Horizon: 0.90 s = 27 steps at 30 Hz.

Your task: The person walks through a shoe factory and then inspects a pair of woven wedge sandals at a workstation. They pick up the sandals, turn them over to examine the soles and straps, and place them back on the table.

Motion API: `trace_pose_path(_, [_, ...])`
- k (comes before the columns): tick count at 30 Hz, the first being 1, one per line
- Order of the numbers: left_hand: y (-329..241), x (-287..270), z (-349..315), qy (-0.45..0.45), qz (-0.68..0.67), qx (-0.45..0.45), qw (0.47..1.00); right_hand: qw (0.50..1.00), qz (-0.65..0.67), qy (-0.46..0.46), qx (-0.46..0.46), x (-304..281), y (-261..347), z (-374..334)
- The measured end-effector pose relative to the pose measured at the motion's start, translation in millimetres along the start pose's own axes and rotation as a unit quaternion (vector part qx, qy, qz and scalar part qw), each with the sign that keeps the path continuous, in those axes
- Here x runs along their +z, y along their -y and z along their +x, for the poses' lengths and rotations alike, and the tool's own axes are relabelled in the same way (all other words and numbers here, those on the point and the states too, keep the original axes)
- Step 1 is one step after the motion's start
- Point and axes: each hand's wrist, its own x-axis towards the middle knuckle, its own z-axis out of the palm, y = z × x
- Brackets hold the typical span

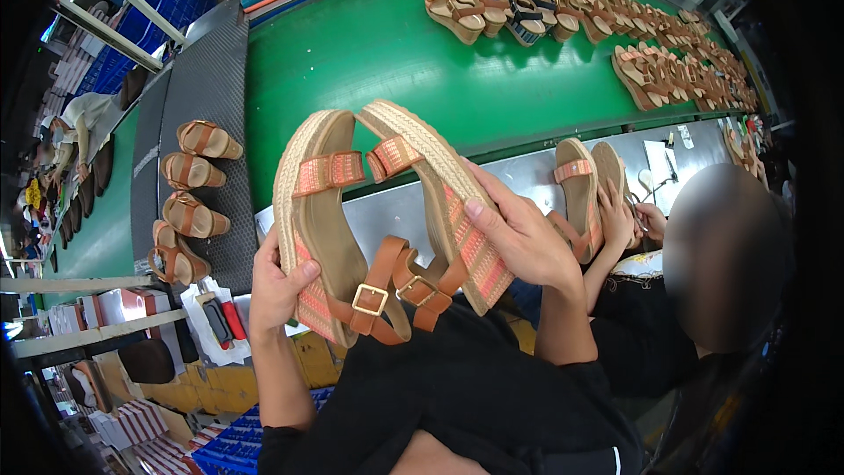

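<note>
My left hand [283, 286] is closed around the outer side of a wedge sandal [330, 220] with a coral woven toe strap, braided sole edge and brown buckled ankle strap. In my right hand [523, 233] is its matching wedge sandal [431, 171], gripped by the patterned wedge side with the thumb on top. The two sandals tilt toward each other, toes up and close together. Their brown ankle straps, with gold buckles, meet at the heels. Both are held up in front of my body, above the metal table edge.
A green conveyor belt [352, 62] runs beyond my hands, with rows of wedge sandals [607, 13] at far right. Several brown sandals [193, 171] stand on a dark textured surface at left. A co-worker [686, 299] beside me at right handles a similar sandal [578, 185].
</note>
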Motion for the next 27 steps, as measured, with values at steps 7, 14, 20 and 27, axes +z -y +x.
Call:
trace_pose_path(7, [-4,6,3,0.002,0.076,-0.013,0.997,0.998,-0.034,0.021,0.041,-2,4,-2])
trace_pose_path(14, [-3,10,5,0.002,0.058,-0.029,0.998,1.000,-0.006,-0.024,0.012,3,-10,-4])
trace_pose_path(20, [-2,13,7,0.000,0.058,-0.039,0.998,0.999,-0.029,-0.029,0.018,4,-14,-4])
trace_pose_path(27, [-1,21,10,0.004,0.015,-0.042,0.999,0.998,-0.019,-0.020,0.052,7,-16,-6])
